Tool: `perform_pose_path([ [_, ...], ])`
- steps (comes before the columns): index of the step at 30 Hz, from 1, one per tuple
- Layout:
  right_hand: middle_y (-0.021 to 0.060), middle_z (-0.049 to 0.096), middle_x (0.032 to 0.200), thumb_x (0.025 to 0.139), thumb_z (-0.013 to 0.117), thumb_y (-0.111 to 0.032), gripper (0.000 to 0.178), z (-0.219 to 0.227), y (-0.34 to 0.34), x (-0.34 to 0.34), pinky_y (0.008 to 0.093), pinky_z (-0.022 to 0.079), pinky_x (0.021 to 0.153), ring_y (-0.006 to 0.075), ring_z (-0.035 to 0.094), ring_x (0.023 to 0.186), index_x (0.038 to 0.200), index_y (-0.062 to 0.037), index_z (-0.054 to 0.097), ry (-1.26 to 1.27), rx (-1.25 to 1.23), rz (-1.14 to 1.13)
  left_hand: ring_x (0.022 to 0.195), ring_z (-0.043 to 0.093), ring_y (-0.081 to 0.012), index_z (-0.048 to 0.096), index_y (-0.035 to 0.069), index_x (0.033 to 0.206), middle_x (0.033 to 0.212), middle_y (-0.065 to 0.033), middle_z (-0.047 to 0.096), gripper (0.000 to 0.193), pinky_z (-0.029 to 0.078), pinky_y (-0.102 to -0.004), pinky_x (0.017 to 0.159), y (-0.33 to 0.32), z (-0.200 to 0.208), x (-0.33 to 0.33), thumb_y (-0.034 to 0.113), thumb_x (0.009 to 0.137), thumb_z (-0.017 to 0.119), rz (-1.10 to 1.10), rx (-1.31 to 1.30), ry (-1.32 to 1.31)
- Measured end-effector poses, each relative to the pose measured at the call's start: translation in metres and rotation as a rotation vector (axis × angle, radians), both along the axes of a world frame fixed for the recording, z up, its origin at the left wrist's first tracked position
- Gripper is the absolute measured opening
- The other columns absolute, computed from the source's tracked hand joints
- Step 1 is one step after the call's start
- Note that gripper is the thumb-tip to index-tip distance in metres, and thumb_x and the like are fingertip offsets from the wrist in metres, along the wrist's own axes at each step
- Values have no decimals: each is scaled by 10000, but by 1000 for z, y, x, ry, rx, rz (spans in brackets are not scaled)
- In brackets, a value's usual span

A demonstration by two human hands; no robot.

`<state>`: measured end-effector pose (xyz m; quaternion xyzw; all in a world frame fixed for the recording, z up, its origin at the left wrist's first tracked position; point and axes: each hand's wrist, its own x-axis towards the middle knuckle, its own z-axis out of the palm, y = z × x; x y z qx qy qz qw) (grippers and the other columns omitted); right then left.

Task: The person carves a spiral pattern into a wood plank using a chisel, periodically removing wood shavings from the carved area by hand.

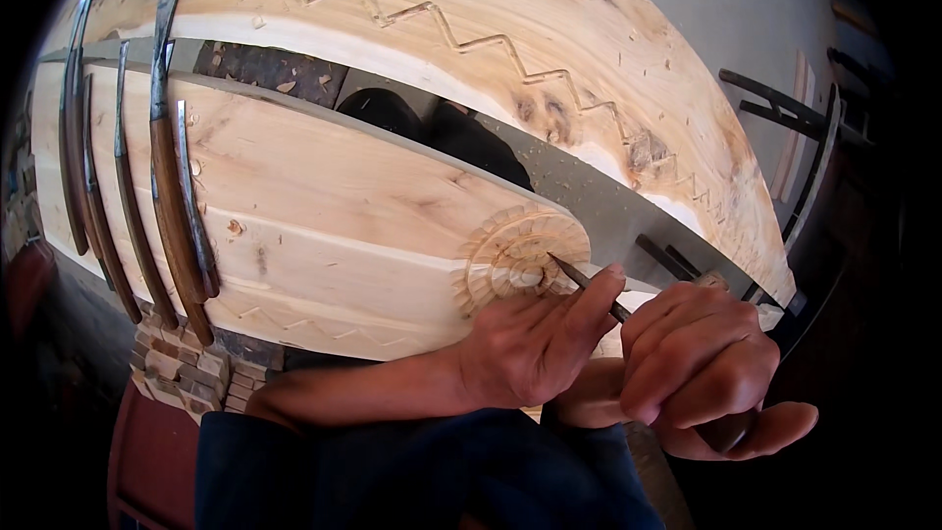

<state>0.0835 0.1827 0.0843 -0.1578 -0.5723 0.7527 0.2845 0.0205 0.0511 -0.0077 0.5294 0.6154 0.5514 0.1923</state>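
Note:
A thin carving chisel [575,273] slants across the round carved rosette [483,247], its tip on the wood near the rosette's middle. My right hand [695,358] is closed around its handle, whose dark end shows below the fingers. Close to the blade, my left hand [525,348] presses on the tool with its fingers, and its wrist rests over the board's near edge. The rosette sits at the right end of a long pale wooden board [334,191]. A faint zigzag line [314,324] runs along the near side of that board. My left hand covers part of the rosette's lower rim.
Several wood-handled chisels [175,206] lie across the board's left part. Beyond a gap stands a larger curved plank [628,49] with a carved zigzag. Small wooden blocks [182,363] are stacked near the left front, above a red panel [157,461]. Dark wooden bars [775,103] stand at the right.

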Motion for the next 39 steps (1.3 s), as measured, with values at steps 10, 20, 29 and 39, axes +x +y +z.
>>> perform_pose_path([
  [10,93,643,569,1185,305,-607,748,-1,-41,13,260,385,320,124,469,327,665,-98,480,-63,336,-268,698,741,-182,626,-165,1411,880,-129,749,517,544,-299,575,-2,1,-3,96,971,702,-55,37,-32],
  [20,251,706,704,1202,323,-598,856,-3,1,32,318,447,383,232,564,390,616,-15,547,171,46,45,663,756,-163,670,-185,1312,1117,-224,818,427,538,-291,527,2,2,-4,-84,899,710,-110,41,14],
  [29,246,687,683,1169,312,-685,912,-17,8,21,312,382,365,217,551,385,601,-12,546,233,-6,86,656,758,-169,690,-189,1248,1158,-233,812,365,532,-300,507,-1,0,-4,-80,903,742,-63,-7,8],
  [39,154,617,580,1171,240,-687,933,7,0,5,319,363,368,209,476,355,578,-27,530,-78,-53,-44,569,678,-144,724,-128,1252,871,-109,758,312,508,-310,489,3,-2,-4,-39,953,727,-17,6,-81],
])
